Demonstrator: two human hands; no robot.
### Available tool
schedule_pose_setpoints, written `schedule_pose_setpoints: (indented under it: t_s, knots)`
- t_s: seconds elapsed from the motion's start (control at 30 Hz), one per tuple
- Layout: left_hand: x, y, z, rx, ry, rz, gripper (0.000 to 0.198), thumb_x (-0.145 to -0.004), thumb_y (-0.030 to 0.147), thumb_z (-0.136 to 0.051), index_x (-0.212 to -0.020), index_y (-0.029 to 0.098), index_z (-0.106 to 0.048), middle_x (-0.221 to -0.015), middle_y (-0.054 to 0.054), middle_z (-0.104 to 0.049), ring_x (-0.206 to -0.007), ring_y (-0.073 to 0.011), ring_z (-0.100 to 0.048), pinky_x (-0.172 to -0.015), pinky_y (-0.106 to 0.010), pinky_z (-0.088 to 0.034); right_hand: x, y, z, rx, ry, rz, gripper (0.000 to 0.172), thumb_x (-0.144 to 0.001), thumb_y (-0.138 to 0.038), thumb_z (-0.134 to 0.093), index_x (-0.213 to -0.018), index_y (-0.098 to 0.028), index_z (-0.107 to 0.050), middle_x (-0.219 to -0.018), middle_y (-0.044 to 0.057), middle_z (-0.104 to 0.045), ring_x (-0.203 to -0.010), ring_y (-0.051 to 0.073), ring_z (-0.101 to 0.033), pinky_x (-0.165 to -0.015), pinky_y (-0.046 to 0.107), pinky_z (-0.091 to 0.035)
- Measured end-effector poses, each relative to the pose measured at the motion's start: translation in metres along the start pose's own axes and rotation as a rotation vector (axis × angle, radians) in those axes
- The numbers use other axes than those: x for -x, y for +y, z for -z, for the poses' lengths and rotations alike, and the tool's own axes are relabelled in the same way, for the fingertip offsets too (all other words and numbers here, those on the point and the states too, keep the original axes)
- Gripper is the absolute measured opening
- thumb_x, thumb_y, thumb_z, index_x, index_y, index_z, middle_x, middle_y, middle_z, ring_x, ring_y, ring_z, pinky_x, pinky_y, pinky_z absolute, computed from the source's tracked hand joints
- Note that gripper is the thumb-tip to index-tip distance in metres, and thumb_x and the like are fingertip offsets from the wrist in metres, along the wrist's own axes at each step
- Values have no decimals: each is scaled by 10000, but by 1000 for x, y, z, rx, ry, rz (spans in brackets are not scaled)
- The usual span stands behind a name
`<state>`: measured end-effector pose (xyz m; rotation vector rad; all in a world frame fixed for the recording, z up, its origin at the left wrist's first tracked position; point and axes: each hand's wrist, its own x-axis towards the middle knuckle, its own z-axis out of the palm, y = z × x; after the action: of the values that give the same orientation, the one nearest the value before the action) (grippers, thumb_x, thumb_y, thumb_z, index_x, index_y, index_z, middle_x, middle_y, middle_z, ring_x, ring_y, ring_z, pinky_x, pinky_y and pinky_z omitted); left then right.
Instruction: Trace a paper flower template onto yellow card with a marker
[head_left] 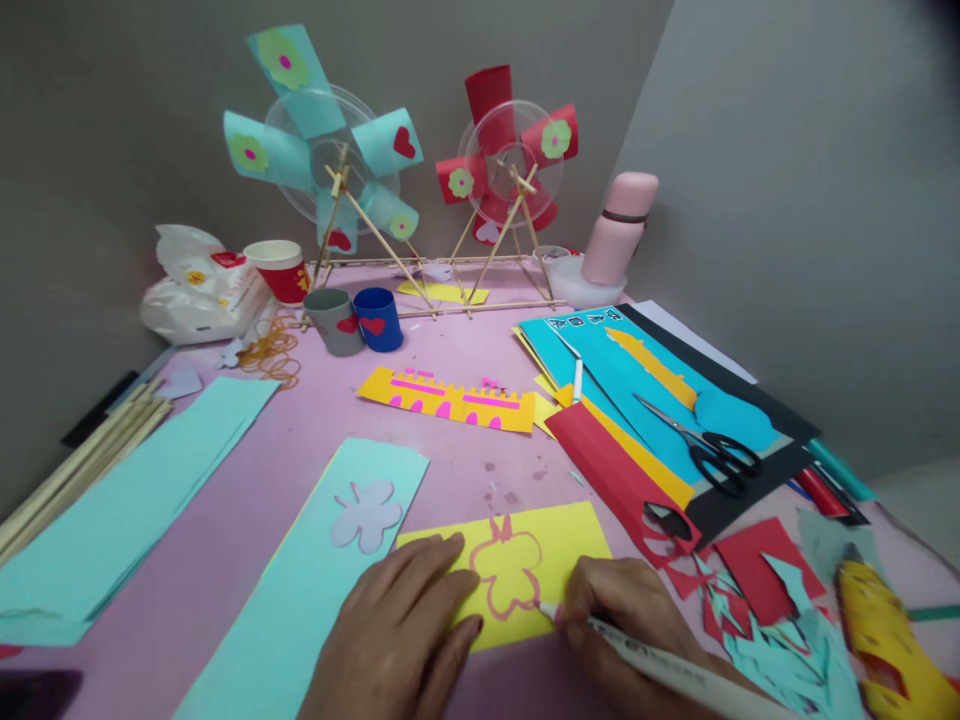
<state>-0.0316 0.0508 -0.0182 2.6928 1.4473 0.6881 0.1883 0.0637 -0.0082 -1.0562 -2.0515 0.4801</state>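
A yellow sheet (577, 535) lies at the front centre, bearing a butterfly outline in reddish-pink line. My left hand (405, 620) rests flat on its left part, fingers spread a little. My right hand (630, 610) is closed on a white marker (675, 668), whose tip touches or nearly touches the outline's lower right edge. Just left of the yellow sheet, a pale lilac butterfly cutout (367, 515) sits on a light blue paper strip (300, 590). Beyond the sheet lies an orange paper strip with pink shapes (450, 400).
Two paper windmills (341, 180) (517, 190) stand at the back beside a pink bottle (619, 230). Grey and blue cups (334, 325) are at mid-left. Scissors (720, 455) lie on coloured sheets at right, near paper scraps (795, 640). Sticks (97, 450) lie at far left.
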Motion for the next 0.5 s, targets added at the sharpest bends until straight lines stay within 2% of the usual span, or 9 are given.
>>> schedule_pose_setpoints:
  t_s: [0.17, 0.5]
  knots:
    - [0, 0, -1, 1, 9, -4, 222, -840, 348, -568, -1044, 259, -578, -1123, -17, -646, -1053, -176, -563, -849, -311, -497, 6, 7, -10, -61, 127, 30, 142, -719, -129, -397, -619, -223, -432, -430, -69, -484, -351, 68, -462, -412, 182, -314]
    - [-3, 0, 1, -5, 18, -10, 214, -833, 350, -573, -1027, 263, -593, -1104, -17, -663, -1026, -182, -592, -822, -306, -520, 11, 12, -20, -43, 145, 41, 136, -717, -142, -390, -618, -226, -430, -424, -64, -470, -342, 75, -444, -396, 197, -305]
